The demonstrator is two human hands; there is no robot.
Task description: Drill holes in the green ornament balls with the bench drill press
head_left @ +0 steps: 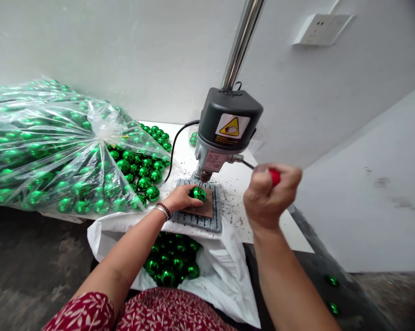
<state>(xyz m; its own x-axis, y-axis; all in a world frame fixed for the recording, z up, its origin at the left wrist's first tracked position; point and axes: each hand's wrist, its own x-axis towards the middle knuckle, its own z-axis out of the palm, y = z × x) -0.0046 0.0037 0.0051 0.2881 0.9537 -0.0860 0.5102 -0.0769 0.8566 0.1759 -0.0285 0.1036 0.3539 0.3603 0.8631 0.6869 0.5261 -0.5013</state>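
Note:
My left hand (184,197) holds a shiny green ball (198,194) on a brown board (207,205) over the grey base plate (212,224) of a drill press. Directly above the ball is the chuck (205,176), its thin bit meeting the top of the ball; whether it has entered cannot be made out. To the right, my right hand (271,191) is closed around the red knob (274,177) of the press lever. The dark motor housing (228,119) sits on a steel column (242,43).
A tied clear bag (55,151) of green balls fills the left, with loose balls (152,193) beside it. An open white bag (221,271) holding green balls lies below the plate. Shavings litter the white table (242,220). A black cable (175,145) runs left of the press.

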